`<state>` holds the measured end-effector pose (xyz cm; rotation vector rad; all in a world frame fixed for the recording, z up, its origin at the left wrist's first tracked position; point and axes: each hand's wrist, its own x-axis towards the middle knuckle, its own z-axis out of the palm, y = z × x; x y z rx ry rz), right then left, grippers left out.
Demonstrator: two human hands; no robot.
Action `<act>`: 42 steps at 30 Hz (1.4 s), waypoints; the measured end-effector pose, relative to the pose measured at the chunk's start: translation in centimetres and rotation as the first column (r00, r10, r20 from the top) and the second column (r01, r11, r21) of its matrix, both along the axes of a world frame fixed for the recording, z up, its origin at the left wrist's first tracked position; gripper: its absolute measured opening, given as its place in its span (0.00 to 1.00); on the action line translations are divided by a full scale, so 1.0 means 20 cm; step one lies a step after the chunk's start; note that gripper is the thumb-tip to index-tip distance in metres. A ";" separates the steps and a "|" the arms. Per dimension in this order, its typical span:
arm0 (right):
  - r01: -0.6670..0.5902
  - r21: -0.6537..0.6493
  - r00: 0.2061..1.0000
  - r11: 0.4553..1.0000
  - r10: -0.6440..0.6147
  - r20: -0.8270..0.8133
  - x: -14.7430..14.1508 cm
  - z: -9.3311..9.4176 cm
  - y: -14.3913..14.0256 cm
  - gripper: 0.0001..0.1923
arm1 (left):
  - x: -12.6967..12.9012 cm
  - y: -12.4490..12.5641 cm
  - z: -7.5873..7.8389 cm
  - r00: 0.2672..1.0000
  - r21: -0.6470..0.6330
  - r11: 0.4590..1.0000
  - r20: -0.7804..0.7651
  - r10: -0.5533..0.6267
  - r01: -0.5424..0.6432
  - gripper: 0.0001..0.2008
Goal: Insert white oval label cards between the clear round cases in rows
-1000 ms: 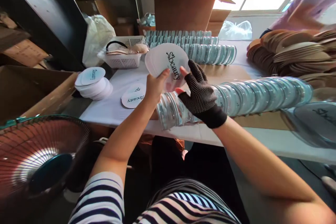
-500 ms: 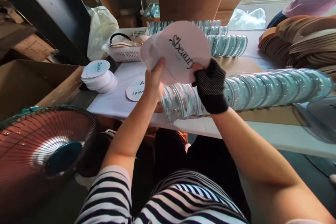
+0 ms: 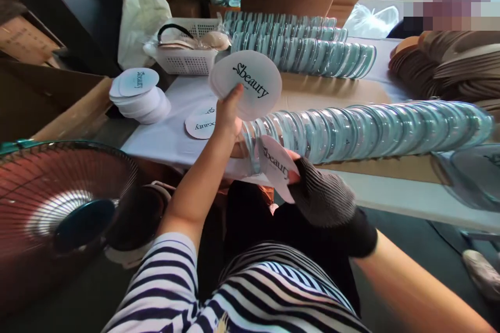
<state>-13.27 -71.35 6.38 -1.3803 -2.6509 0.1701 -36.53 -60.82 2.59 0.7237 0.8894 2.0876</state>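
In my bare left hand [image 3: 230,112] are several round white printed cards [image 3: 260,75], pinched under the thumb and lifted above the table. My right hand [image 3: 326,192], in a fingerless glove, grips one round printed card [image 3: 273,164] by its edge. That card is tilted at the near left end of a long row of clear round plastic containers [image 3: 351,127]; whether it is inside one cannot be made out. More loose cards [image 3: 200,124] lie on the table left of my left hand. A tall stack of the same cards [image 3: 136,91] stands at the table's left end.
Behind are further rows of clear containers [image 3: 304,52] and a white basket [image 3: 187,61] with packed items. Stacked brown pieces [image 3: 457,65] sit at the right. A fan [image 3: 78,208] stands at the near left, beside an open carton [image 3: 50,109]. Another person is at the upper right.
My right hand has come away from the cards in my left hand and moved down toward me, carrying one card. The left hand still holds the others, and the view has shifted slightly.
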 end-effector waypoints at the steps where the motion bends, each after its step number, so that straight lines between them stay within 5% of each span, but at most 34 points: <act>1: -0.004 0.026 1.000 1.000 0.004 0.009 -0.06 -0.02 0.05 0.29 | 0.01 0.00 0.00 1.000 0.002 1.000 0.006 -0.003 0.003 0.29; 6: -0.017 0.130 0.999 0.991 0.010 0.052 -0.21 -0.10 0.16 0.29 | -0.05 0.03 0.00 1.000 0.016 1.000 0.021 -0.014 0.014 0.27; 9: -0.017 0.091 0.999 0.996 0.013 0.035 -0.18 -0.12 0.15 0.32 | -0.28 0.01 -0.02 0.994 -0.045 0.999 -0.110 -0.025 0.020 0.22; 11: -0.022 0.075 1.000 0.997 0.021 0.015 -0.14 -0.12 0.14 0.33 | -0.49 -0.04 -0.07 0.959 -0.212 0.977 -0.279 -0.043 -0.018 0.21; 13: -0.034 0.064 0.999 0.997 0.036 -0.021 -0.12 -0.12 0.12 0.34 | -0.68 -0.11 -0.13 0.891 -0.439 0.886 -0.449 -0.070 -0.152 0.23; 16: -0.029 -0.004 0.995 1.000 0.029 -0.094 -0.10 -0.11 0.09 0.28 | -0.82 -0.22 -0.18 0.791 -0.587 0.727 -0.603 -0.099 -0.357 0.32; 18: 0.004 -0.040 0.990 0.999 -0.010 -0.143 -0.08 -0.09 0.08 0.22 | -0.78 -0.27 -0.18 0.675 -0.505 0.688 -0.738 -0.030 -0.521 0.37; 19: 0.020 -0.039 0.985 0.999 -0.027 -0.170 -0.08 -0.09 0.07 0.20 | -0.73 -0.29 -0.17 0.608 -0.416 0.710 -0.794 0.022 -0.569 0.38; 21: 0.031 -0.020 0.974 0.999 -0.035 -0.225 -0.07 -0.08 0.06 0.17 | -0.57 -0.32 -0.14 0.558 -0.236 0.837 -0.824 0.096 -0.493 0.36; 23: 0.013 -0.008 0.967 1.000 -0.015 -0.254 -0.07 -0.09 0.07 0.15 | -0.37 -0.33 -0.13 0.645 -0.163 0.960 -0.764 0.022 -0.226 0.31; 26: 0.026 -0.010 0.981 1.000 -0.027 -0.194 -0.11 -0.10 0.11 0.14 | -0.09 -0.32 -0.17 0.812 -0.166 0.984 -0.564 -0.154 0.072 0.24; 31: 0.020 -0.063 0.998 0.998 -0.016 0.061 -0.24 -0.05 0.15 0.16 | 0.11 -0.27 -0.27 0.954 -0.158 0.985 -0.300 0.023 -0.074 0.11; 35: -0.071 -0.105 0.984 0.992 0.087 0.154 -0.25 -0.01 0.14 0.17 | 0.14 -0.23 -0.27 0.951 -0.121 0.977 -0.275 0.138 -0.177 0.07; 37: -0.104 -0.154 0.990 0.982 0.117 0.074 -0.23 -0.03 0.16 0.15 | 0.14 -0.22 -0.27 0.935 -0.127 0.970 -0.318 0.160 -0.209 0.07; 39: -0.174 -0.325 0.981 0.929 0.137 -0.135 -0.23 -0.08 0.20 0.13 | 0.15 -0.23 -0.26 0.920 -0.150 0.962 -0.356 0.163 -0.229 0.09; 42: -0.386 -0.609 0.888 0.693 0.099 -0.450 -0.22 -0.16 0.22 0.12 | 0.16 -0.27 -0.23 0.912 -0.227 0.948 -0.390 0.123 -0.225 0.13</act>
